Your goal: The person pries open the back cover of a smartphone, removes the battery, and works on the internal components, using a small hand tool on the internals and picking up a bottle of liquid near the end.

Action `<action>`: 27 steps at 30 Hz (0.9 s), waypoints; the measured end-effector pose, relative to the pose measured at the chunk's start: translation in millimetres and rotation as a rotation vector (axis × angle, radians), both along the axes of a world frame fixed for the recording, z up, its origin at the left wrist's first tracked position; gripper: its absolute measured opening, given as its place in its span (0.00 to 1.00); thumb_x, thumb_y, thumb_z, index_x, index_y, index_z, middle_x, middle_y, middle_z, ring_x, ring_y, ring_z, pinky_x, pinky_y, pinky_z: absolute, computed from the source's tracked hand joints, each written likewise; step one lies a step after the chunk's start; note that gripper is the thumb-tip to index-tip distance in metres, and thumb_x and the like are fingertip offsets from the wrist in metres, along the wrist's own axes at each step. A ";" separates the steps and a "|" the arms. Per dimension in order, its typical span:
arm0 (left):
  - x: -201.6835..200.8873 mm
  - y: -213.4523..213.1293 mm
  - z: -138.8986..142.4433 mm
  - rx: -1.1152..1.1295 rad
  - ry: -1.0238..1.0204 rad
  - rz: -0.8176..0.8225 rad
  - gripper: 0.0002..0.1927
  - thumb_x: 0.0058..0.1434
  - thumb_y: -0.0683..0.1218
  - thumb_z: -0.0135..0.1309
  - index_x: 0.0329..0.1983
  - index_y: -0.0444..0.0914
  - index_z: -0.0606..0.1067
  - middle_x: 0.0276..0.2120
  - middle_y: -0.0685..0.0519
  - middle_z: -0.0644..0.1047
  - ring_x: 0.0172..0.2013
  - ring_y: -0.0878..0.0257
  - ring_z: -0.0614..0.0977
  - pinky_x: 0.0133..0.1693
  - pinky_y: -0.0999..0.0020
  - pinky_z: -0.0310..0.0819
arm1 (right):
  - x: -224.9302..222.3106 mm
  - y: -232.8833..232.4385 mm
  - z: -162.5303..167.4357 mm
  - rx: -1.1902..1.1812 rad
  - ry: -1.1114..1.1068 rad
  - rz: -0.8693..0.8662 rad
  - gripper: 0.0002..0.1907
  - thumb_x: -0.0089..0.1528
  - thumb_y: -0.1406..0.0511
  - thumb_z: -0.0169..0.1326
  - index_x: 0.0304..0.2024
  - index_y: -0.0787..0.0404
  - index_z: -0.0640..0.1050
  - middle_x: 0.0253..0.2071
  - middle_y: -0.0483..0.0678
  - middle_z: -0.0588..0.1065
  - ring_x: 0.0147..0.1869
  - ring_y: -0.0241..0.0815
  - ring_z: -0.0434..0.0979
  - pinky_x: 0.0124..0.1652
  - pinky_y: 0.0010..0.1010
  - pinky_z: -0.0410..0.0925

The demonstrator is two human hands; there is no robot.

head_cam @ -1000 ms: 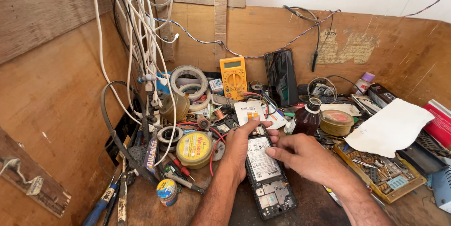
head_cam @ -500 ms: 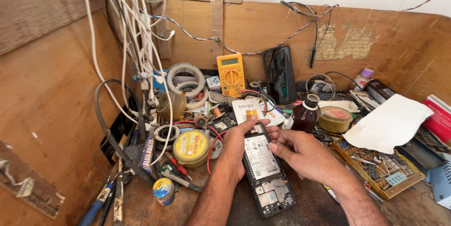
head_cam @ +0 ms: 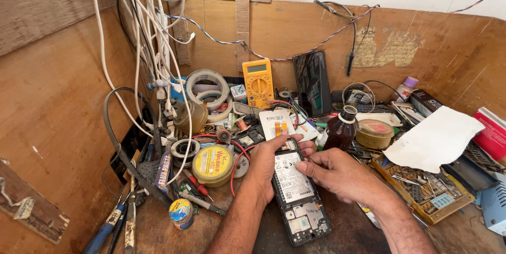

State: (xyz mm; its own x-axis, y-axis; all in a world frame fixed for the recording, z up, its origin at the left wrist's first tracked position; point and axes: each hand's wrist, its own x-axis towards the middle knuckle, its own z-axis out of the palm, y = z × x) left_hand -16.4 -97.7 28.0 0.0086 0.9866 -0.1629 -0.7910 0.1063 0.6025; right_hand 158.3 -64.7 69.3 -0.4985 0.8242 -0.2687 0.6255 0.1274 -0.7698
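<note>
Your left hand (head_cam: 269, 164) held the open phone (head_cam: 298, 201) by its side, fingers wrapped around it. Your right hand (head_cam: 337, 175) pressed its fingertips on the phone's battery (head_cam: 291, 183). The phone lay on the wooden bench (head_cam: 158, 233), near a yellow tin (head_cam: 212, 164).

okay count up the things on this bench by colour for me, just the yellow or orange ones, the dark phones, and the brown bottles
Yellow or orange: 2, the multimeter and the round tin.
Dark phones: 2, the opened phone under the left hand and right hand, and the leaning phone.
Brown bottles: 1, the bottle.
Total: 5.
</note>
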 end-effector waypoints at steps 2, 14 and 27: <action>0.6 -1.7 -1.7 0.010 0.033 0.016 0.19 0.68 0.51 0.47 0.48 0.31 0.77 0.36 0.45 0.81 0.35 0.58 0.84 0.37 0.62 0.83 | -0.9 4.7 -5.9 0.040 0.069 0.049 0.21 0.64 0.53 0.57 0.28 0.63 0.83 0.18 0.37 0.68 0.20 0.30 0.58 0.20 0.28 0.51; 7.0 2.2 -12.4 0.110 0.212 0.153 0.14 0.67 0.43 0.49 0.48 0.27 0.77 0.35 0.43 0.82 0.34 0.57 0.85 0.36 0.62 0.83 | -0.8 -6.7 -18.6 0.295 0.156 0.048 0.20 0.64 0.57 0.56 0.28 0.68 0.84 0.17 0.41 0.72 0.24 0.29 0.64 0.25 0.31 0.62; 11.1 -7.2 -0.6 0.028 0.294 0.251 0.14 0.62 0.42 0.53 0.45 0.27 0.79 0.32 0.43 0.83 0.29 0.59 0.85 0.30 0.65 0.82 | -8.5 -27.3 -10.9 0.509 0.052 0.000 0.17 0.62 0.56 0.56 0.32 0.63 0.84 0.16 0.48 0.74 0.21 0.36 0.71 0.27 0.36 0.66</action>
State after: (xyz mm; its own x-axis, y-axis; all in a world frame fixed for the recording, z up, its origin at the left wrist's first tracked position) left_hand -5.3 -104.9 27.5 -0.2767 0.9562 -0.0953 -0.5838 -0.0885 0.8071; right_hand 149.9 -91.9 58.4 -0.5008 0.8441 0.1917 0.5878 0.4942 -0.6405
